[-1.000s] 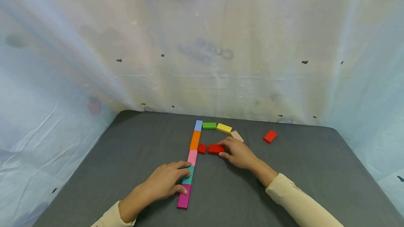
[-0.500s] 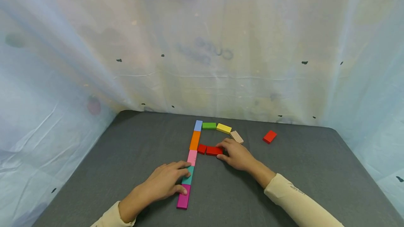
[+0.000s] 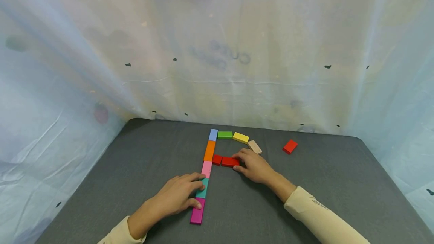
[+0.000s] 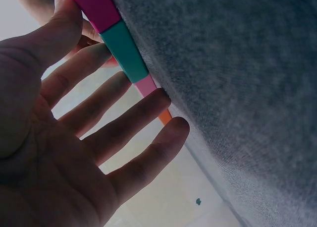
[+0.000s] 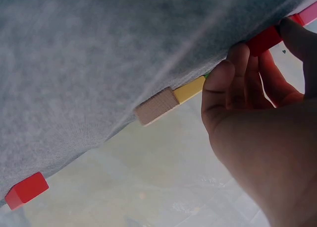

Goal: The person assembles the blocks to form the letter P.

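My right hand (image 3: 254, 166) pinches the end of a long red block (image 3: 229, 162) between thumb and fingers. That block lies flat, its left end close to a small red block (image 3: 217, 160), which sits against the column of blocks. With loosely spread fingers, my left hand (image 3: 178, 194) rests along the column's left side. Its thumb touches the magenta block (image 3: 196, 215) and its fingertips reach the teal block (image 4: 125, 51). Above these in the column come a pink block (image 3: 206, 169), an orange block (image 3: 209, 151) and a light blue block (image 3: 213, 134).
From the column's top a green block (image 3: 225, 135), a yellow block (image 3: 240, 138) and a plain wooden block (image 5: 157, 106) curve rightward. A separate red block (image 3: 289, 147) lies farther right. The dark grey table (image 3: 271, 214) meets a pale hanging sheet (image 3: 217, 97) at the back.
My right hand has slid the long red block left, closer to the small red block, mostly in the first half second. The left hand stays where it was.
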The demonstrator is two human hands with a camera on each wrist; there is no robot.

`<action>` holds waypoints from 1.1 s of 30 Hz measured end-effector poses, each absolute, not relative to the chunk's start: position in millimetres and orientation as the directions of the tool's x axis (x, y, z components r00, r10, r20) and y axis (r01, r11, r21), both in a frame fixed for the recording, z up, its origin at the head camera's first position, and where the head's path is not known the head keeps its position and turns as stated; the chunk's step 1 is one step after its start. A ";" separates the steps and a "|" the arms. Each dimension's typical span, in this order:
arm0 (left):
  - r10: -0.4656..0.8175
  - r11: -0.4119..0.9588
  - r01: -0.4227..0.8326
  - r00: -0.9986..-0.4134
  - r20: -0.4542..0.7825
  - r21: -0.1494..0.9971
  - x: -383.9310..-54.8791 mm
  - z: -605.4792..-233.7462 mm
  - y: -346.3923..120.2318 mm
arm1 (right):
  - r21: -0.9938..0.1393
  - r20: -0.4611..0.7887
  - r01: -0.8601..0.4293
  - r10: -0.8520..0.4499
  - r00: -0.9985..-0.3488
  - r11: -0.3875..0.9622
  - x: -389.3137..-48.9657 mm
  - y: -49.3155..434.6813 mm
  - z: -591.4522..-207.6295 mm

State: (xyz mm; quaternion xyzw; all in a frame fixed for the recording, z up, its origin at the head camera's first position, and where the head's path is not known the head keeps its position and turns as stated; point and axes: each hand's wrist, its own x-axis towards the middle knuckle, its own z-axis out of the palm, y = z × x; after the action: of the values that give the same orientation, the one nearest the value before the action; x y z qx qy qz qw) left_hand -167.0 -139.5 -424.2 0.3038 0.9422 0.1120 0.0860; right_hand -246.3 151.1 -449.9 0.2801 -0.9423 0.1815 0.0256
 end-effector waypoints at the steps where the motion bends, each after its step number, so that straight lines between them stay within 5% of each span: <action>1: 0.591 0.791 0.553 -0.801 -0.095 0.263 -167.1 -424.3 -139.5 | -0.329 0.150 -0.537 -0.519 -0.842 0.777 -246.5 151.2 -450.0; 17: 0.596 0.784 0.558 -0.799 -0.079 0.273 -165.9 -422.9 -138.6 | -0.360 0.149 -0.533 -0.517 -0.843 0.766 -247.2 156.1 -449.4; 33: 0.596 0.786 0.558 -0.799 -0.084 0.267 -166.6 -423.2 -139.0 | -0.285 0.211 -0.495 -0.450 -0.868 0.821 -238.6 218.2 -449.7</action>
State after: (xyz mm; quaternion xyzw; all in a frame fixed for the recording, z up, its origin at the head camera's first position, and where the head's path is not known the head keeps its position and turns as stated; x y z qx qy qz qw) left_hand -166.6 -139.0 -423.2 0.3065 0.9413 0.1152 0.0822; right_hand -238.6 218.2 -449.7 0.2482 -0.9518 0.1673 0.0670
